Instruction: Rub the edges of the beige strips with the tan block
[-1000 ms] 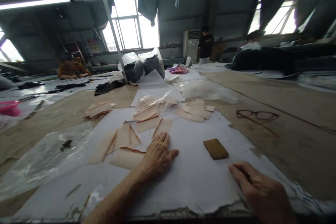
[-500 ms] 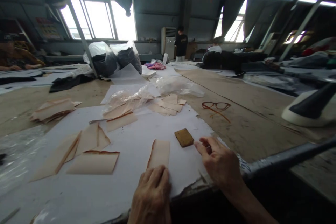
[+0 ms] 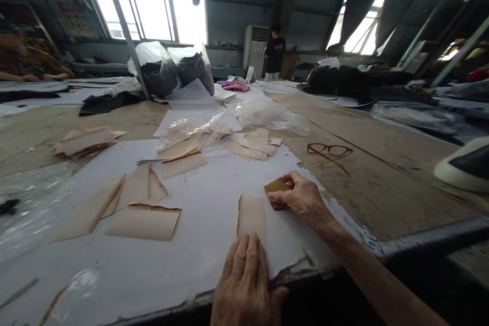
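My left hand (image 3: 246, 275) lies flat, fingers stretched out, on the near end of a beige strip (image 3: 251, 215) with a brown left edge. The strip rests on the white paper sheet (image 3: 206, 260) near the table's front edge. Just right of it, my right hand (image 3: 301, 196) pinches a flat, square, brownish-yellow block (image 3: 275, 188) between thumb and fingers. I cannot tell what the block is made of. To the left lie more beige pieces (image 3: 143, 223) with brown edges, some folded over.
Brown-framed glasses (image 3: 330, 150) lie on the table to the right. Farther back are a loose pile of beige pieces (image 3: 256, 143), clear plastic (image 3: 271, 116) and another beige stack (image 3: 86, 141). A metal pole (image 3: 126, 30) rises at left. A person (image 3: 275, 53) stands far back; another sits at left.
My right hand has moved left and closed on the square block, which it was only beside before. My left hand and the strip have shifted right in view, partly with the camera turning.
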The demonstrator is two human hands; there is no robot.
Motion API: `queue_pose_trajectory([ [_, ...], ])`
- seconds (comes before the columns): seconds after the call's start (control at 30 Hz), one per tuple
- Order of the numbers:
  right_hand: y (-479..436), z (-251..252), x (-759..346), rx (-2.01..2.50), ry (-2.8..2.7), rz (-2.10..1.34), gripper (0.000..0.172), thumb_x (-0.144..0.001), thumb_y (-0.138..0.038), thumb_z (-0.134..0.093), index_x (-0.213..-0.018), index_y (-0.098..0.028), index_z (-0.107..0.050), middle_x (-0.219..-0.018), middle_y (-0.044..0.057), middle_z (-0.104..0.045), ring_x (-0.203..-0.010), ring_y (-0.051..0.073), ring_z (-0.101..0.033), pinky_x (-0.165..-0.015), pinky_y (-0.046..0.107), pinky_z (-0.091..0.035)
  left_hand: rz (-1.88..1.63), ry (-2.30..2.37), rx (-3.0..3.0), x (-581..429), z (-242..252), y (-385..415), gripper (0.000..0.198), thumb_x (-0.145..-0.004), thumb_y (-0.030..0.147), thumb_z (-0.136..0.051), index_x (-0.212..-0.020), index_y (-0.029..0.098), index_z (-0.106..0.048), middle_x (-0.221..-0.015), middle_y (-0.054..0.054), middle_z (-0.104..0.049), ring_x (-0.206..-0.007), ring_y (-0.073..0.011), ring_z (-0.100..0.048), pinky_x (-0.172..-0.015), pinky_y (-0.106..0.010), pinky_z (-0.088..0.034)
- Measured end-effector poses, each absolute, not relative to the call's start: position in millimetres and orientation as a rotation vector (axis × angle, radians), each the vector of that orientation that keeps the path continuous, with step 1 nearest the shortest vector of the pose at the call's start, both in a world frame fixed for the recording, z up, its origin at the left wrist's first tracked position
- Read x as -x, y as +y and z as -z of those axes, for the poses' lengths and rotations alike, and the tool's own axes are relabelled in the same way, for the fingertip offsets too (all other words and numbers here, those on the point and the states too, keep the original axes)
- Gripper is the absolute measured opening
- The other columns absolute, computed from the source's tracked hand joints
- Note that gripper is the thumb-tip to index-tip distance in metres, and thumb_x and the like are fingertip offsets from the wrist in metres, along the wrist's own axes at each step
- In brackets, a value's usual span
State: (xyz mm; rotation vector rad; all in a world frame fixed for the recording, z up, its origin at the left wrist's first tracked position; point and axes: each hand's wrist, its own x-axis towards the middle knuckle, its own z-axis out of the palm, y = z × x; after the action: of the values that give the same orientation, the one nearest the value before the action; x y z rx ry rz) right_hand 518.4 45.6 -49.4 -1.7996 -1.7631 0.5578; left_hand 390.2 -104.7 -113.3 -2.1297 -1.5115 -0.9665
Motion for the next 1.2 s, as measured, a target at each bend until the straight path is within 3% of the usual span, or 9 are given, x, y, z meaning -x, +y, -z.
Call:
queue_pose_trajectory([
  [0.13, 29, 42, -517, 1.666, -1.593, -0.578, 0.030, -0.050, -0.036, -0.065, -0.070, -0.018, -0.050, -0.062, -0.003, -0.048, -0.053, 0.010, -0.045, -0.047, 0.021, -0.036, 1.037, -1.563, 2.096, -398, 118, -104, 0.052, -0.076, 0.042, -0.045, -0.116, 0.009, -0.044, -0.115, -0.016, -0.050, -0.115, -0.0290, -0.037, -0.098, -0.041, -0.032],
  [0.37, 2, 33, -496, 1.474, -1.504, -1.100, 0.026, -0.063, -0.042, -0.055, -0.067, -0.017, -0.052, -0.061, -0.001, -0.055, -0.052, 0.011, -0.048, -0.046, 0.021, -0.036, 1.002, -1.517, 2.123, -394, 116, -103, 0.043, -0.078, 0.034, -0.044, -0.109, 0.005, -0.049, -0.115, -0.016, -0.050, -0.115, -0.0291, -0.036, -0.099, -0.041, -0.030],
  [0.5, 3, 42, -481, 1.647, -1.673, -0.864, 0.023, -0.066, -0.038, -0.050, -0.064, -0.016, -0.053, -0.060, 0.002, -0.056, -0.054, 0.013, -0.049, -0.050, 0.023, -0.036, 1.068, -1.484, 2.034, -393, 112, -103, 0.040, -0.080, 0.032, -0.041, -0.106, 0.005, -0.052, -0.105, -0.016, -0.055, -0.107, -0.0287, -0.044, -0.093, -0.042, -0.036],
  [0.63, 6, 48, -476, 1.669, -1.873, -0.570, 0.023, -0.071, -0.036, -0.047, -0.073, -0.015, -0.056, -0.068, 0.005, -0.060, -0.063, 0.015, -0.052, -0.057, 0.024, -0.037, 1.121, -1.449, 1.992, -394, 113, -100, 0.038, -0.079, 0.031, -0.043, -0.103, 0.004, -0.054, -0.099, -0.016, -0.057, -0.102, -0.0294, -0.047, -0.092, -0.043, -0.036],
  [0.83, 3, 45, -470, 1.629, -1.899, -0.681, 0.030, -0.060, -0.035, -0.060, -0.082, -0.015, -0.058, -0.071, 0.003, -0.060, -0.061, 0.013, -0.052, -0.054, 0.021, -0.037, 1.203, -1.367, 1.907, -395, 117, -95, 0.041, -0.080, 0.033, -0.040, -0.099, 0.001, -0.056, -0.098, -0.017, -0.058, -0.099, -0.0294, -0.049, -0.092, -0.044, -0.036],
  [1.03, 2, 39, -471, 1.688, -1.866, -0.677, 0.023, -0.068, -0.038, -0.052, -0.065, -0.015, -0.054, -0.057, 0.002, -0.056, -0.052, 0.012, -0.048, -0.048, 0.022, -0.035, 1.207, -1.436, 1.975, -394, 111, -101, 0.038, -0.078, 0.033, -0.045, -0.100, 0.003, -0.056, -0.100, -0.016, -0.058, -0.101, -0.0301, -0.049, -0.095, -0.048, -0.031],
  [1.2, 0, 41, -476, 1.670, -1.615, -0.818, 0.027, -0.067, -0.032, -0.053, -0.089, -0.015, -0.052, -0.072, 0.004, -0.060, -0.058, 0.014, -0.055, -0.049, 0.022, -0.040, 1.186, -1.454, 1.996, -393, 110, -102, 0.035, -0.078, 0.028, -0.046, -0.101, 0.003, -0.056, -0.105, -0.017, -0.056, -0.106, -0.0308, -0.045, -0.097, -0.047, -0.029],
])
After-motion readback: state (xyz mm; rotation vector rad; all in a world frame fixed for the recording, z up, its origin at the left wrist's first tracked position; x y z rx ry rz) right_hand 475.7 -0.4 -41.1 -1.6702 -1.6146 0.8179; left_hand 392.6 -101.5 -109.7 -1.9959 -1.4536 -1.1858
